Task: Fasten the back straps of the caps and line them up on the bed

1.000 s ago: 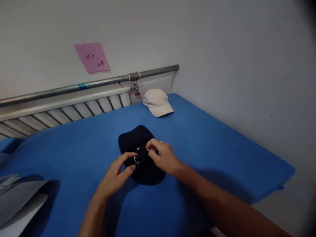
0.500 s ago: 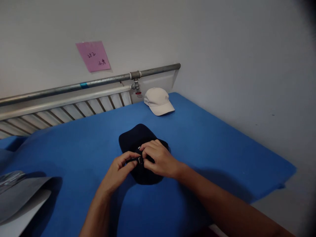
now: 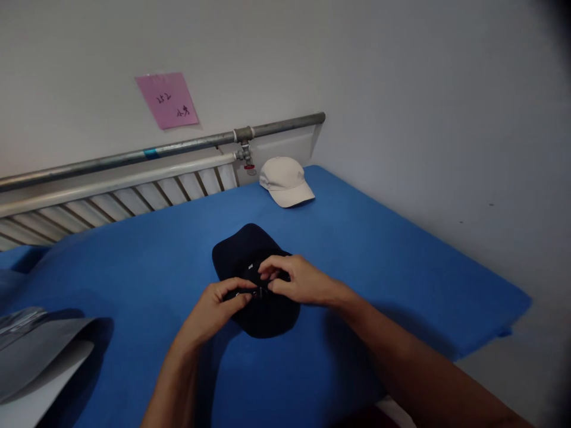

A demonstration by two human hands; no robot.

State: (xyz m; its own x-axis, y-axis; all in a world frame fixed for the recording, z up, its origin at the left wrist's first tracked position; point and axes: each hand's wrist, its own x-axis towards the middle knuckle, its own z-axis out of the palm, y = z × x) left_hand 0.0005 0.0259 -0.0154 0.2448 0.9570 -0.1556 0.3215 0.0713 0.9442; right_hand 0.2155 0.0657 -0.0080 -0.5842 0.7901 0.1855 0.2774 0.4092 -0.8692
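A dark cap [image 3: 267, 318] lies upside down on the blue table, its brim [image 3: 243, 246] pointing away from me to the left. My left hand [image 3: 218, 306] is closed, thumb and forefinger pinching the cap's back strap [image 3: 255, 292]. Right beside that pinch a small metal buckle [image 3: 261, 292] shows on the strap. My right hand [image 3: 298, 278] hovers over the cap's right side with thumb and forefinger apart; the thumb tip is close to the buckle, and whether it touches cannot be seen. A small white label [image 3: 250, 267] shows inside the cap.
A beige cap [image 3: 288, 181] rests at the table's far corner. Behind the blue table [image 3: 169, 249] run a white radiator [image 3: 134, 193] and a metal pipe [image 3: 191, 145] with a red-handled valve [image 3: 248, 167]. Grey and white sheet-like material [image 3: 49, 353] lies at left. Pink paper [image 3: 168, 101] hangs on the wall.
My right hand has shifted right, away from the buckle, and its thumb and forefinger have spread. The left hand keeps its pinch on the strap. The cap has turned slightly.
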